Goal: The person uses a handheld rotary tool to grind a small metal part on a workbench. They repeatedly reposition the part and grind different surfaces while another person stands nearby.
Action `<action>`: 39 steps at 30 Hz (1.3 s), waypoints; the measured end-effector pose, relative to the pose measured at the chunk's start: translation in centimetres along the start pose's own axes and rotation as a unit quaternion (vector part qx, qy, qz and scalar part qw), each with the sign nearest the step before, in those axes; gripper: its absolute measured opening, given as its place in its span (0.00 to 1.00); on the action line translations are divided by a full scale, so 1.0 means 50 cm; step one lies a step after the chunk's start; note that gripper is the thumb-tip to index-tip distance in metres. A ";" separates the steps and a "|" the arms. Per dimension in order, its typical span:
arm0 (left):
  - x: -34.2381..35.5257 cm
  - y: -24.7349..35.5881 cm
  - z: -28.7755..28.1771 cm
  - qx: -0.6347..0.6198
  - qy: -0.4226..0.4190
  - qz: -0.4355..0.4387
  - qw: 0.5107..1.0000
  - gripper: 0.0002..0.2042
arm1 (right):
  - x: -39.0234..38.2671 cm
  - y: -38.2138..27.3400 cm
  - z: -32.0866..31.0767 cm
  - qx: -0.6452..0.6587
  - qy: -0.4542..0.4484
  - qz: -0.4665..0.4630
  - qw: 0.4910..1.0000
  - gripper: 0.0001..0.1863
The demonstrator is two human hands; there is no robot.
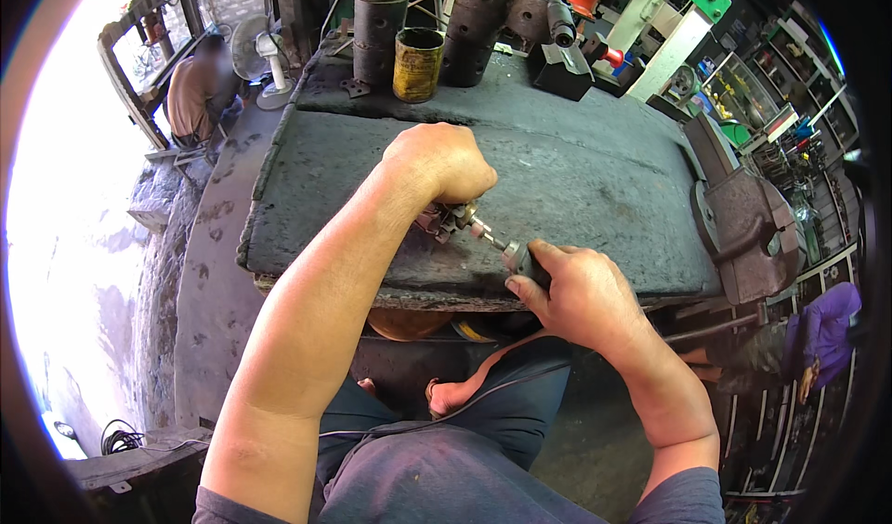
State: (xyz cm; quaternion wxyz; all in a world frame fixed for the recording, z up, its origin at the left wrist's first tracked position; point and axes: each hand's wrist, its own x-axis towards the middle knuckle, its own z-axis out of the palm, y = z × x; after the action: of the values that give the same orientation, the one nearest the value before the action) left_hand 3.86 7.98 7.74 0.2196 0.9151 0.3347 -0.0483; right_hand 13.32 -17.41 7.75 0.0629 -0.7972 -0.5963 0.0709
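Note:
My right hand (pixel 587 296) is wrapped round a die grinder (pixel 518 256), with the thumb and forefinger near its grey nose. A thin shaft runs from the nose to a small pinkish tip (pixel 477 229), which points up and left. That tip is at or against a small dark metal part (pixel 437 222) with a brassy bit beside it. My left hand (pixel 439 163) is bent over the part from above, its fingers closed; the back of the hand hides most of their grip. Both hands are over the near edge of a worn dark workbench (pixel 595 176).
A yellow can (pixel 418 67) and dark perforated metal tubes (pixel 379 36) line the bench's back. A heavy vise (pixel 754 236) is at its right end. A seated person (pixel 193 97) is by a fan (pixel 269 64) at far left. A dark cord (pixel 492 392) crosses my lap.

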 end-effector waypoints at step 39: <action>0.025 0.022 -0.020 0.027 -0.064 -0.016 0.997 0.24 | 0.029 0.013 -0.015 0.014 -0.007 -0.010 1.000 0.24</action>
State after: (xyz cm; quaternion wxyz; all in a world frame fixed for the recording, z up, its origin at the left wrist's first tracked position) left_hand 5.47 8.43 8.74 0.2146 0.9105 0.3328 -0.1190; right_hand 14.46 -16.24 8.32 0.0708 -0.7894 -0.6039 0.0848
